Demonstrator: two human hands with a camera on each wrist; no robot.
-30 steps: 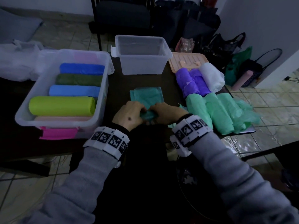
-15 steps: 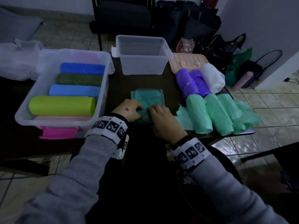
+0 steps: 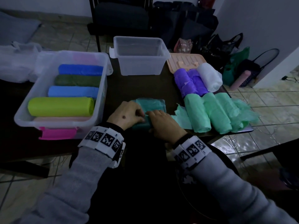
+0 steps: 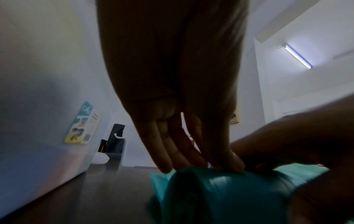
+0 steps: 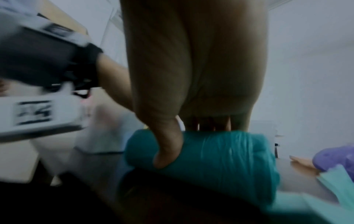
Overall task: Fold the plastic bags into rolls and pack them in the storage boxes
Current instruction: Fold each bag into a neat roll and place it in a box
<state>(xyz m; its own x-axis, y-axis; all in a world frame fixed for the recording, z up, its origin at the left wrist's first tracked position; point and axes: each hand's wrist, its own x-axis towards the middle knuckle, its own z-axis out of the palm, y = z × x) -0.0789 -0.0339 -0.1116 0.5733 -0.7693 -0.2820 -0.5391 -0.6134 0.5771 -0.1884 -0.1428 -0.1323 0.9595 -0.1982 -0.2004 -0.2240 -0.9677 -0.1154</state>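
A teal plastic bag (image 3: 152, 103) lies on the dark table (image 3: 140, 84), its near end wound into a roll (image 5: 220, 154). My left hand (image 3: 127, 113) bears down on the roll's left part (image 4: 220, 194) with curled fingers. My right hand (image 3: 161, 122) grips the right part, thumb in front and fingers behind. At the left stands a clear storage box (image 3: 56, 125) holding blue, dark green, light blue, yellow-green and pale pink rolls. An empty clear storage box (image 3: 139, 63) stands behind the bag.
Three light green rolls (image 3: 215, 113), two purple rolls (image 3: 189, 83) and a white roll (image 3: 210, 78) lie at the table's right, beside a peach lid (image 3: 182, 60). A pink lid (image 3: 58, 134) sits under the left box. White bags (image 3: 14, 65) lie far left. Bags crowd the floor at back right.
Both hands have pushed the roll away from me along the bag, so the flat part is shorter. The right wrist drew back half a second ago and is on the roll again.
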